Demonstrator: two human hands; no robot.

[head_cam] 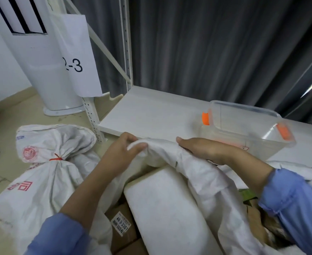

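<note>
The white woven sack [197, 173], open and crumpled, drapes over a foam block [166, 208], its rim bunched and raised.

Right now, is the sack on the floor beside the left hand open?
No, a red tie cinches that sack shut at its neck.

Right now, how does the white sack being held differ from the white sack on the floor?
The held sack is open at its mouth; the floor sack is tied shut with a red tie. The held sack looks plain white; the floor sack bears red print. The held sack shows a labelled carton inside; the floor sack hides its contents. Both are white woven sacks.
</note>
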